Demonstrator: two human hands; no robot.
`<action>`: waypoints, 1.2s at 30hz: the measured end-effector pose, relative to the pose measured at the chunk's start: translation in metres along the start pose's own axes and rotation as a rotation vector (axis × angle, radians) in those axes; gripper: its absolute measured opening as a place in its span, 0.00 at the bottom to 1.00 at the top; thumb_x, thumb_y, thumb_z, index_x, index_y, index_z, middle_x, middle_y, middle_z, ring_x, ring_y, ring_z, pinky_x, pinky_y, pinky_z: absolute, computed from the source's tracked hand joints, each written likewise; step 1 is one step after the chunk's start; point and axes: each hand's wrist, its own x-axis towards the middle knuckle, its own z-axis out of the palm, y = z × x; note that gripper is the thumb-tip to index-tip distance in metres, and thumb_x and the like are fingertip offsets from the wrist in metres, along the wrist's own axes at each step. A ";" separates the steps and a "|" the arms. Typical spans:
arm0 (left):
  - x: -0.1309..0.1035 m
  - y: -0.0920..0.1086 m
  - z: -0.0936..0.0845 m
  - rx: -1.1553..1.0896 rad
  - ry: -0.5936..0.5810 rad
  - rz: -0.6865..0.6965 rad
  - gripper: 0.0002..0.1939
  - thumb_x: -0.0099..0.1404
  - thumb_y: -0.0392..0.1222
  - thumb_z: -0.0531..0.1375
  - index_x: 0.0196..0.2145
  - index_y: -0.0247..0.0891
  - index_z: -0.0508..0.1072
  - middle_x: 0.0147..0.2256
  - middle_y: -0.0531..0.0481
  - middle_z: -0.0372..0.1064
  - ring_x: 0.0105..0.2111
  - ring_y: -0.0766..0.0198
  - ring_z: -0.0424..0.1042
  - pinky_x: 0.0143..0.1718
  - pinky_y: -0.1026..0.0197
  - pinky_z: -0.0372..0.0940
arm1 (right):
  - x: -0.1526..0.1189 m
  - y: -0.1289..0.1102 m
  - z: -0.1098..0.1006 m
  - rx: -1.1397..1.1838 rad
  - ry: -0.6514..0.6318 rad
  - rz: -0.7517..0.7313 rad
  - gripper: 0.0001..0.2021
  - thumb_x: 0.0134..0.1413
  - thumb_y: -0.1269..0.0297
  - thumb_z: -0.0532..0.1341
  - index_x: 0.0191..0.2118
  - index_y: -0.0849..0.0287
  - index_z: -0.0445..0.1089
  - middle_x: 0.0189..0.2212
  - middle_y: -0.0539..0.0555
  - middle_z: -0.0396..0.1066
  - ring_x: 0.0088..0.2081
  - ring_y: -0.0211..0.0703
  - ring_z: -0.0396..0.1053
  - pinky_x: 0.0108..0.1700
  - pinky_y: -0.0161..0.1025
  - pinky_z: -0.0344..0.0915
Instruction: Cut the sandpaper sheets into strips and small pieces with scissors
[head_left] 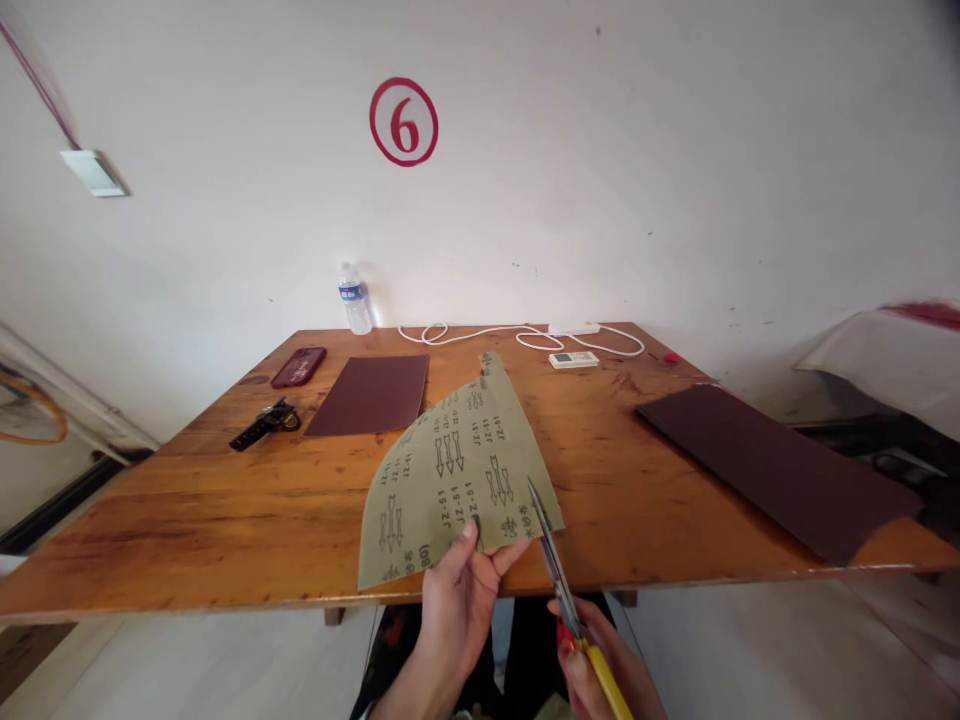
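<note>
My left hand (461,595) pinches the near edge of a sheet of sandpaper (442,470), thumb on top and fingers beneath. Its greenish-grey printed backing faces up, with arrows and "JZ-51" marks, and the sheet bends in a curve above the table. My right hand (600,660) grips a pair of scissors (553,560) with yellow and red handles. The blades point up and away, near the sheet's lower right corner, and look nearly closed; whether they touch the paper I cannot tell.
On the wooden table (247,530) lie a dark red sheet (371,395), a larger dark red sheet (780,470), a phone (300,367), a black watch-like strap (262,427) and a remote control (574,360). At the back are a water bottle (355,300) and a white power strip (574,328) with cord.
</note>
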 end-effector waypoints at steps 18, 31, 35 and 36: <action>-0.001 0.000 0.004 -0.024 0.084 -0.017 0.33 0.67 0.34 0.61 0.65 0.55 0.60 0.55 0.48 0.74 0.54 0.48 0.73 0.57 0.38 0.67 | -0.003 -0.007 0.008 -0.013 0.048 -0.013 0.28 0.42 0.36 0.69 0.39 0.56 0.78 0.20 0.46 0.62 0.19 0.32 0.46 0.19 0.34 0.48; 0.000 -0.001 0.002 -0.029 0.045 -0.011 0.34 0.68 0.34 0.59 0.66 0.57 0.57 0.53 0.50 0.76 0.53 0.51 0.74 0.58 0.40 0.66 | -0.004 -0.005 0.005 -0.073 0.078 0.016 0.27 0.43 0.36 0.68 0.40 0.55 0.78 0.19 0.45 0.60 0.18 0.34 0.45 0.18 0.33 0.45; 0.000 -0.001 0.002 -0.020 0.071 -0.003 0.33 0.68 0.34 0.59 0.66 0.56 0.58 0.55 0.50 0.75 0.55 0.50 0.73 0.58 0.39 0.65 | -0.004 -0.003 0.005 -0.058 0.065 0.033 0.29 0.42 0.35 0.69 0.40 0.56 0.78 0.18 0.43 0.56 0.18 0.32 0.41 0.18 0.33 0.37; 0.000 -0.001 0.002 -0.018 0.077 -0.003 0.33 0.68 0.34 0.59 0.66 0.56 0.58 0.56 0.49 0.74 0.55 0.50 0.73 0.58 0.39 0.65 | -0.004 -0.002 0.005 -0.059 0.062 0.034 0.29 0.42 0.35 0.69 0.41 0.56 0.77 0.19 0.43 0.57 0.18 0.32 0.40 0.19 0.33 0.36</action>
